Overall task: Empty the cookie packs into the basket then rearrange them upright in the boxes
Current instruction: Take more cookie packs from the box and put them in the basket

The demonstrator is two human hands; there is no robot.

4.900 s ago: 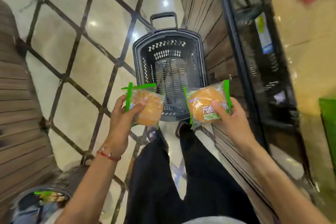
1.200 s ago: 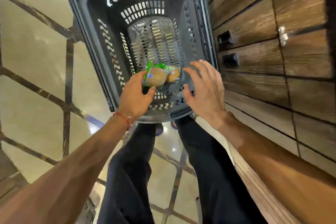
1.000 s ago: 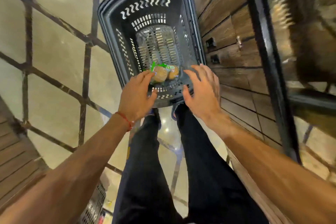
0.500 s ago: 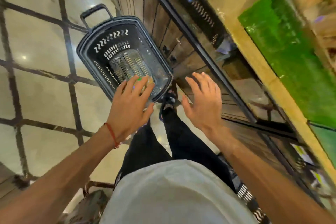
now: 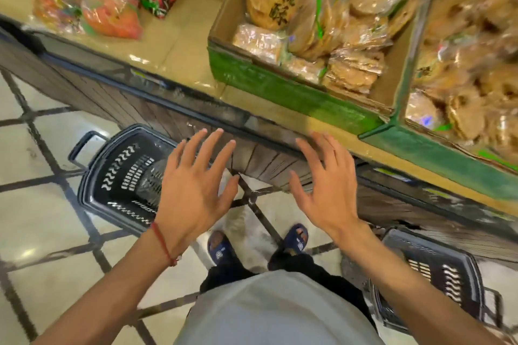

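A black plastic basket point(image 5: 112, 173) stands on the floor at lower left, partly behind my left hand point(image 5: 193, 190); what lies in it is hidden. Both hands are raised in front of me with fingers spread and hold nothing. My right hand point(image 5: 326, 187) hovers just below the shelf edge. On the shelf above, a green cardboard box point(image 5: 283, 92) holds several clear-wrapped cookie packs point(image 5: 322, 36) lying in a loose heap. A second green box point(image 5: 437, 145) at the right is also full of cookie packs point(image 5: 473, 70).
A second black basket point(image 5: 437, 274) stands on the floor at lower right by my right forearm. Colourful wrapped snack bags point(image 5: 106, 3) lie on the shelf at upper left. The wooden shelf front point(image 5: 252, 154) faces me; my feet in blue sandals point(image 5: 221, 249) stand on the tiled floor.
I put both cookie packs into the basket and let go. I have since straightened up; my view swung from the basket up to the shelf with the boxes, both hands rising empty.
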